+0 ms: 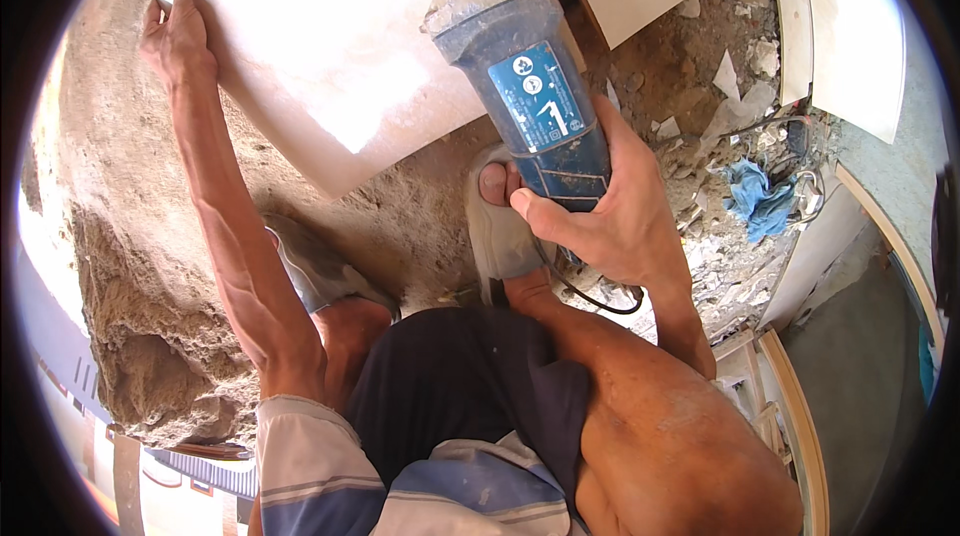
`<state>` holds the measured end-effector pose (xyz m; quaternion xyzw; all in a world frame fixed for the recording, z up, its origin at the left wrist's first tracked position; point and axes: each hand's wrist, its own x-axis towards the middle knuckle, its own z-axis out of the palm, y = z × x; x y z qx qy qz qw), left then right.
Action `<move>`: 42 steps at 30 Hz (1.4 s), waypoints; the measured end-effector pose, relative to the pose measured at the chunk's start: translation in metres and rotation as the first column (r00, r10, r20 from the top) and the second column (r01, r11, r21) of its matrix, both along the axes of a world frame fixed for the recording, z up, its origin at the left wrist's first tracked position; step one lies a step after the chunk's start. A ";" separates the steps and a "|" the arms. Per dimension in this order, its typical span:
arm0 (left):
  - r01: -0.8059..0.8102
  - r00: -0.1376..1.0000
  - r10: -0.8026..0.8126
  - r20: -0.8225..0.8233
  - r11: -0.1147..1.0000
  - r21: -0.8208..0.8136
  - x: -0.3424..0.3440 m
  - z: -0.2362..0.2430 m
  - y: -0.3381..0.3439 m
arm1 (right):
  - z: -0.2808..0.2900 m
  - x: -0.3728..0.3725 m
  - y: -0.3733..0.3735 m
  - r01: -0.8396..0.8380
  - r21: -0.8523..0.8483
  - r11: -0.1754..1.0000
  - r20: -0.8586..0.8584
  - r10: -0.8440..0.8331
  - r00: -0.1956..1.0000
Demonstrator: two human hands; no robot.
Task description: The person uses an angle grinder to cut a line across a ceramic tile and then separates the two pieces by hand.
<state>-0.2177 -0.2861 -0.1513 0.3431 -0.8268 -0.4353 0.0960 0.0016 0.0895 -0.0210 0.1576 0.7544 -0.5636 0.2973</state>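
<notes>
My right hand [620,206] is wrapped round the rear body of a blue angle grinder [480,66], its thumb across the near end. The grinder's dusty grey gear head and part of its disc reach the top edge of the view, over the right side of a large white tile [330,46]. At the tile's left edge, my left hand [182,36] grips with one digit stretched along the top and the others curled at the side. Whether the disc touches the tile is cut off from view. A black cord [600,304] hangs from the grinder's rear.
Beneath the tile is rough, sandy ground [400,206], where my shoes [505,226] stand. Broken tile pieces and rubble [735,86] lie on the right, with a blue rag [760,198] among them. More pale tiles [850,46] and a wooden frame [795,416] stand farther right.
</notes>
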 end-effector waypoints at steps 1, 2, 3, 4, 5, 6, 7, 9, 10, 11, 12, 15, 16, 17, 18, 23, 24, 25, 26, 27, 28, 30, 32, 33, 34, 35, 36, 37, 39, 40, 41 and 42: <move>0.002 1.000 -0.002 0.011 1.000 -0.023 -0.001 -0.002 0.000 | 0.000 0.000 0.000 0.002 0.001 1.000 0.006 -0.002 1.000; 0.004 1.000 -0.003 0.022 0.999 -0.051 -0.002 -0.002 -0.001 | 0.001 0.000 -0.001 0.003 -0.002 1.000 0.011 -0.003 1.000; 0.006 0.999 -0.004 0.032 0.997 -0.078 -0.002 -0.003 -0.003 | 0.001 0.001 -0.002 0.027 -0.014 1.000 0.004 -0.027 1.000; 0.001 1.000 0.001 0.030 0.998 -0.070 -0.003 -0.004 -0.004 | 0.002 0.002 -0.003 0.051 -0.025 0.998 -0.002 -0.051 0.999; -0.005 1.000 0.006 0.026 0.998 -0.062 -0.004 -0.005 -0.005 | 0.002 0.003 -0.004 0.074 -0.037 0.997 -0.009 -0.075 0.997; -0.009 1.000 0.011 0.023 0.998 -0.054 -0.004 -0.006 -0.006 | 0.002 0.004 -0.004 0.060 -0.025 0.998 -0.018 -0.061 0.998; -0.014 0.999 0.016 0.031 0.998 -0.056 -0.004 -0.006 -0.006 | 0.002 0.005 -0.004 0.047 -0.013 0.999 -0.028 -0.047 0.999; -0.024 0.999 0.027 0.044 0.998 -0.060 -0.003 -0.001 0.000 | 0.002 0.005 -0.001 0.023 -0.004 1.000 -0.025 -0.023 0.999; -0.020 0.999 0.022 0.040 0.998 -0.063 -0.004 -0.003 -0.002 | 0.003 0.005 0.000 0.013 -0.008 1.000 -0.013 -0.013 1.000; -0.016 0.999 0.019 0.036 0.998 -0.067 -0.005 -0.005 -0.005 | 0.004 0.005 0.001 0.003 -0.012 1.000 -0.002 -0.003 1.000; -0.013 0.999 0.015 0.032 0.997 -0.071 -0.006 -0.007 -0.006 | 0.004 0.005 0.001 0.015 -0.023 1.000 0.003 -0.015 1.000; -0.015 0.999 0.018 0.041 0.996 -0.085 -0.005 -0.005 -0.008 | 0.005 0.006 0.003 0.026 -0.035 0.999 0.007 -0.025 1.000; -0.015 0.999 0.020 0.049 0.995 -0.098 -0.005 -0.003 -0.008 | 0.006 0.006 0.004 0.014 -0.023 1.000 0.004 -0.014 1.000; -0.014 0.998 0.020 0.057 0.994 -0.109 -0.005 -0.004 -0.008 | 0.006 0.007 0.004 0.004 -0.009 1.000 0.001 -0.004 1.000; -0.013 0.998 0.021 0.064 0.993 -0.120 -0.005 -0.004 -0.009 | 0.007 0.007 0.005 0.004 -0.011 1.000 0.006 -0.004 1.000; -0.027 0.998 0.035 0.058 0.992 -0.125 -0.005 -0.005 -0.008 | 0.005 0.012 0.008 -0.004 -0.002 1.000 0.000 0.004 1.000; -0.027 0.998 0.035 0.060 0.992 -0.124 -0.005 -0.004 -0.006 | 0.005 0.014 0.008 0.001 0.000 1.000 -0.001 -0.001 1.000; -0.027 0.997 0.035 0.068 0.992 -0.121 -0.005 -0.004 -0.006 | 0.005 0.015 0.009 0.007 0.001 1.000 -0.001 -0.007 1.000; -0.027 0.996 0.036 0.076 0.993 -0.117 -0.006 -0.004 -0.007 | 0.005 0.017 0.009 0.012 0.003 1.000 -0.003 -0.012 1.000; -0.028 0.996 0.037 0.083 0.993 -0.114 -0.007 -0.005 -0.008 | 0.005 0.018 0.010 0.007 0.007 1.000 -0.001 -0.007 1.000; -0.030 0.996 0.040 0.078 0.993 -0.114 -0.008 -0.005 -0.009 | 0.005 0.019 0.010 0.001 0.011 1.000 0.000 -0.001 1.000; -0.037 0.997 0.045 0.069 0.993 -0.116 -0.009 -0.007 -0.011 | 0.005 0.020 0.011 -0.003 0.010 1.000 -0.006 0.003 1.000; -0.030 0.998 0.035 0.050 0.995 -0.098 -0.009 -0.010 -0.013 | 0.006 0.021 0.012 -0.001 0.005 1.000 -0.022 0.001 1.000; -0.027 0.999 0.031 0.041 0.996 -0.089 -0.009 -0.011 -0.014 | 0.007 0.021 0.012 -0.007 0.001 1.000 -0.021 0.007 1.000; -0.026 0.999 0.029 0.037 0.996 -0.091 -0.009 -0.011 -0.016 | 0.008 0.022 0.012 -0.012 -0.004 1.000 -0.020 0.012 1.000; -0.023 0.999 0.026 0.033 0.996 -0.091 -0.009 -0.011 -0.015 | 0.009 0.022 0.013 -0.017 -0.007 1.000 -0.019 0.017 1.000; -0.021 0.999 0.024 0.029 0.996 -0.092 -0.009 -0.010 -0.013 | 0.009 0.023 0.013 -0.020 0.006 1.000 -0.023 0.020 1.000; -0.011 1.000 0.012 0.013 0.998 -0.064 -0.007 -0.009 -0.011 | 0.008 0.024 0.014 -0.023 0.019 1.000 -0.027 0.024 0.999; 0.009 1.000 -0.009 -0.018 1.000 -0.008 0.000 0.003 0.004 | 0.008 0.027 0.015 -0.029 0.034 0.999 -0.036 0.030 0.999; 0.007 1.000 -0.007 -0.007 1.000 -0.017 -0.001 0.000 0.001 | 0.007 0.028 0.016 -0.032 0.037 0.999 -0.040 0.033 0.999; 0.004 1.000 -0.004 0.002 1.000 -0.027 -0.002 -0.002 -0.002 | 0.007 0.028 0.016 -0.035 0.039 0.999 -0.046 0.037 0.998; 0.001 1.000 0.000 0.011 0.999 -0.037 -0.003 -0.003 -0.004 | 0.008 0.029 0.017 -0.035 0.039 0.999 -0.036 0.037 0.999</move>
